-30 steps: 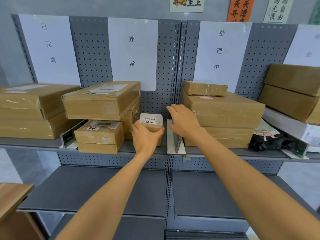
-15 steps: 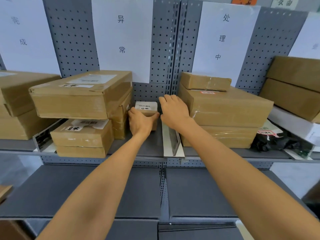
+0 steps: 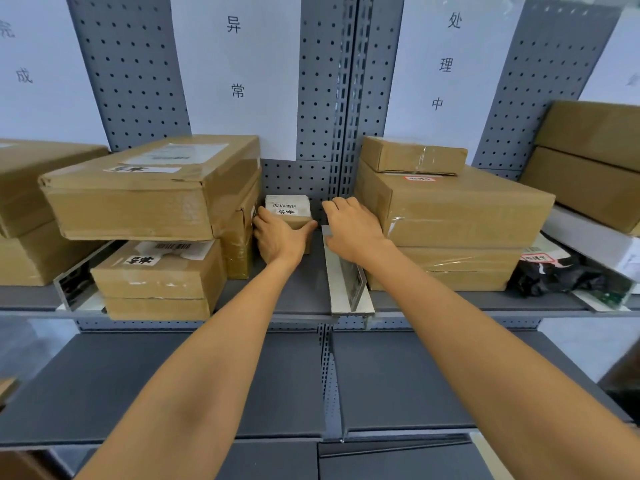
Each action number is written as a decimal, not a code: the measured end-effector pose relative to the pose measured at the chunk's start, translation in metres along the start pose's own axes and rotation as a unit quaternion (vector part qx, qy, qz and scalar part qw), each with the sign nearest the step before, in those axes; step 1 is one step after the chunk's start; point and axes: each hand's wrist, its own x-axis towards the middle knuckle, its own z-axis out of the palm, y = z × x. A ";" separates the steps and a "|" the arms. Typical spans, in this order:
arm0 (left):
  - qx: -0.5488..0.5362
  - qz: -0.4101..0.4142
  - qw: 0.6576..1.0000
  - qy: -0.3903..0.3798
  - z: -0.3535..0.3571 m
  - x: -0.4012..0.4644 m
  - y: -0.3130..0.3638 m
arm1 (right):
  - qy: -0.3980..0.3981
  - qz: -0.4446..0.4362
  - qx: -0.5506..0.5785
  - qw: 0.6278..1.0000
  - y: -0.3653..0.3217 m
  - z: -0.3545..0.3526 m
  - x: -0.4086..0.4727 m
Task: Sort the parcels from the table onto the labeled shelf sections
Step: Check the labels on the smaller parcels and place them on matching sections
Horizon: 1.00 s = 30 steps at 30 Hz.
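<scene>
My left hand [image 3: 280,237] wraps small parcel [image 3: 289,216] from near side, parcel straight ahead, far. Right hand [image 3: 351,230] flat on divider [image 3: 346,278], nothing held.

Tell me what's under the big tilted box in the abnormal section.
Under the big tilted box sit two stacked small boxes in front and another box at its right. Anything farther back is hidden.
</scene>
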 end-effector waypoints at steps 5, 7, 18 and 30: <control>0.034 0.022 0.999 -0.008 -0.008 -0.008 0.004 | 0.004 -0.001 -0.005 1.000 -0.003 -0.010 -0.006; 0.056 0.042 0.998 -0.008 -0.014 -0.013 0.006 | 0.007 -0.004 -0.003 1.000 -0.006 -0.015 -0.011; 0.185 0.245 0.950 -0.054 -0.086 -0.052 0.001 | 0.035 -0.022 0.009 0.999 -0.022 -0.046 -0.055; 0.424 0.251 0.869 -0.037 -0.181 -0.169 -0.020 | 0.033 -0.095 0.054 0.993 -0.035 -0.061 -0.162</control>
